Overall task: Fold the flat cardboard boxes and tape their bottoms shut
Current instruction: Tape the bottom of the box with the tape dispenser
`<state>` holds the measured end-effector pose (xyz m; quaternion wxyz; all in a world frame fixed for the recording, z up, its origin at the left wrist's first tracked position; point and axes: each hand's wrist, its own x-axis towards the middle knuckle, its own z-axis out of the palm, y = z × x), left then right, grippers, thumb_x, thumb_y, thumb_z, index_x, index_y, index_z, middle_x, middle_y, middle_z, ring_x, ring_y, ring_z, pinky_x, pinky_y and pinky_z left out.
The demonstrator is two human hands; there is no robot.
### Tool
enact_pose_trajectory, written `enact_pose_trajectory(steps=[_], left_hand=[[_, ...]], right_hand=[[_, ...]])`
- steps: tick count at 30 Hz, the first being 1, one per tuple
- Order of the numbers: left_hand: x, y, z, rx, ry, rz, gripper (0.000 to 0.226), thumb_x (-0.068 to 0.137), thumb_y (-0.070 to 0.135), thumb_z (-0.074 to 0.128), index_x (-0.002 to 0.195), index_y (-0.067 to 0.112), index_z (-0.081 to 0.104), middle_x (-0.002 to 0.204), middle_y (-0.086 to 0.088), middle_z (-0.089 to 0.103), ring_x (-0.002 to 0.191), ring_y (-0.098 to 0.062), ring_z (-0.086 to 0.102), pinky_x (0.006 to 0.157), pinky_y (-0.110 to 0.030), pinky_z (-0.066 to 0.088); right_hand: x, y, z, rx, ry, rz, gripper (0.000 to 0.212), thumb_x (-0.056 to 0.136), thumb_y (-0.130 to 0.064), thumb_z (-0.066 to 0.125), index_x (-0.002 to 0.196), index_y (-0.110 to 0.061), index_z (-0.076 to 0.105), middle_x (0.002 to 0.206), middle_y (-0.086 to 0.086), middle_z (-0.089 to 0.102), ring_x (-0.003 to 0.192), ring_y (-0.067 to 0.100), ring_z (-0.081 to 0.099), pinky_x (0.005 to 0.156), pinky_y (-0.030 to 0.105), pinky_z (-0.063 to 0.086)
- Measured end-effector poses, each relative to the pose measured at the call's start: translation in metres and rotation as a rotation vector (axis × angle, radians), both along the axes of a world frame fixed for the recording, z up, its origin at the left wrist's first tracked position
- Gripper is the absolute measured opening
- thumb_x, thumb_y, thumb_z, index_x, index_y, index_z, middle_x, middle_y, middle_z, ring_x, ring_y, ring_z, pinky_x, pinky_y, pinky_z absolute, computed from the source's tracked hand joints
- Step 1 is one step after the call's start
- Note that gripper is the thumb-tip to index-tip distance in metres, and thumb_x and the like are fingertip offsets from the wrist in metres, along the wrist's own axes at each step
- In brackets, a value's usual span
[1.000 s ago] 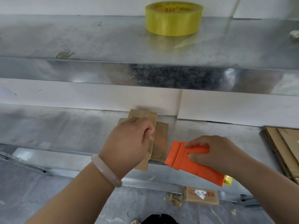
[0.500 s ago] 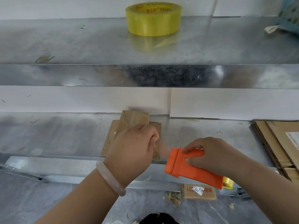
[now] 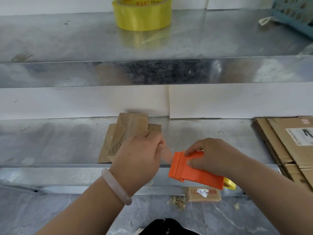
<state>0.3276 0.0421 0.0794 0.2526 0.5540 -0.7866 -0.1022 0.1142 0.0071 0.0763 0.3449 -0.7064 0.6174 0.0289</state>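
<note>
An orange tape dispenser point(image 3: 194, 170) is gripped by my right hand point(image 3: 213, 156) above the front edge of the lower metal shelf point(image 3: 50, 141). A strip of clear tape point(image 3: 166, 152) runs from its mouth to my left hand point(image 3: 140, 155), which pinches the tape's free end. Behind my left hand, small flat cardboard pieces point(image 3: 122, 133) lie on the shelf against the white wall. A stack of flat cardboard boxes point(image 3: 288, 141) lies at the right end of the shelf.
A yellow tape roll point(image 3: 142, 13) stands on the upper metal shelf point(image 3: 67, 36). A blue-green basket point(image 3: 294, 12) sits at its far right. On the floor below lie a small labelled cardboard piece point(image 3: 203, 194) and paper scraps point(image 3: 177, 200).
The view has shifted right and down. My hands stay close together with the tape stretched between them, now slightly lower and nearer the shelf's front edge.
</note>
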Motion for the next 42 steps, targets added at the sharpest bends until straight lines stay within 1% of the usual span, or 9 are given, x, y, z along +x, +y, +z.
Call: enact_pose_trajectory(steps=[4, 8, 13, 17, 23, 32, 37, 39, 42], left_hand=[[0.016, -0.008, 0.001, 0.069, 0.008, 0.116, 0.013, 0.097, 0.016, 0.05, 0.087, 0.02, 0.058, 0.073, 0.011, 0.053, 0.066, -0.004, 0.049, 0.056, -0.018, 0.036], [0.044, -0.02, 0.005, -0.054, 0.002, 0.282, 0.01, 0.094, 0.015, 0.052, 0.085, 0.019, 0.054, 0.077, 0.007, 0.052, 0.062, -0.01, 0.048, 0.053, -0.028, 0.039], [0.051, -0.02, -0.003, -0.1, 0.148, 0.37, 0.007, 0.092, 0.013, 0.057, 0.089, 0.02, 0.059, 0.116, 0.001, 0.054, 0.069, -0.017, 0.062, 0.062, -0.034, 0.052], [0.051, -0.018, -0.001, -0.05, 0.354, 0.337, 0.015, 0.097, 0.012, 0.051, 0.087, 0.023, 0.055, 0.081, 0.012, 0.066, 0.074, -0.004, 0.062, 0.068, -0.025, 0.051], [0.007, -0.005, 0.007, -0.236, 0.008, 0.042, 0.016, 0.088, 0.018, 0.045, 0.084, 0.015, 0.06, 0.068, 0.004, 0.059, 0.057, -0.018, 0.053, 0.05, -0.029, 0.041], [0.005, 0.002, -0.011, -0.186, -0.02, -0.009, 0.013, 0.086, 0.012, 0.048, 0.078, 0.015, 0.058, 0.06, 0.004, 0.054, 0.049, -0.016, 0.048, 0.042, -0.034, 0.044], [0.0, 0.01, 0.085, -0.363, 0.311, 0.034, 0.014, 0.097, 0.019, 0.041, 0.094, 0.02, 0.054, 0.072, 0.003, 0.06, 0.065, -0.02, 0.061, 0.06, -0.038, 0.051], [0.014, -0.004, 0.125, -0.394, 0.328, 0.025, 0.015, 0.096, 0.018, 0.043, 0.095, 0.019, 0.057, 0.068, 0.004, 0.062, 0.066, -0.014, 0.065, 0.065, -0.041, 0.055], [0.029, -0.011, 0.133, -0.143, 0.388, 0.05, 0.016, 0.094, 0.02, 0.045, 0.086, 0.028, 0.057, 0.07, 0.004, 0.064, 0.061, -0.009, 0.068, 0.061, -0.045, 0.058]], right_hand=[[-0.004, 0.004, 0.001, -0.033, -0.019, -0.01, 0.026, 0.083, -0.048, 0.067, 0.109, -0.053, 0.063, 0.11, -0.022, 0.049, 0.098, 0.007, 0.053, 0.079, 0.025, 0.049], [-0.009, 0.002, 0.019, -0.121, -0.073, -0.022, 0.022, 0.083, -0.053, 0.066, 0.103, -0.059, 0.062, 0.109, -0.028, 0.053, 0.095, 0.001, 0.053, 0.073, 0.02, 0.045], [-0.003, 0.004, 0.032, -0.159, -0.053, -0.021, 0.024, 0.083, -0.056, 0.064, 0.106, -0.061, 0.059, 0.099, -0.03, 0.049, 0.093, 0.002, 0.054, 0.078, 0.024, 0.048], [0.004, 0.008, 0.032, -0.167, -0.017, -0.026, 0.028, 0.086, -0.056, 0.06, 0.113, -0.06, 0.056, 0.101, -0.027, 0.049, 0.094, 0.005, 0.055, 0.083, 0.028, 0.053], [0.022, 0.002, 0.015, -0.205, 0.095, 0.0, 0.029, 0.088, -0.051, 0.057, 0.117, -0.056, 0.056, 0.118, -0.022, 0.058, 0.09, 0.006, 0.046, 0.081, 0.028, 0.049], [0.028, 0.006, -0.016, -0.108, 0.027, -0.061, 0.029, 0.085, -0.048, 0.06, 0.114, -0.053, 0.06, 0.115, -0.019, 0.057, 0.089, 0.007, 0.05, 0.077, 0.026, 0.048], [0.006, 0.018, -0.042, -0.045, 0.302, 0.023, 0.031, 0.089, -0.042, 0.051, 0.119, -0.043, 0.06, 0.119, -0.011, 0.062, 0.099, 0.016, 0.059, 0.078, 0.029, 0.048], [-0.007, 0.019, -0.036, -0.054, 0.216, -0.058, 0.03, 0.087, -0.047, 0.056, 0.117, -0.049, 0.059, 0.12, -0.015, 0.06, 0.097, 0.012, 0.057, 0.078, 0.026, 0.048], [-0.017, 0.01, -0.018, -0.173, 0.0, -0.153, 0.022, 0.087, -0.046, 0.063, 0.107, -0.055, 0.061, 0.1, -0.023, 0.054, 0.089, 0.006, 0.052, 0.069, 0.017, 0.041]])
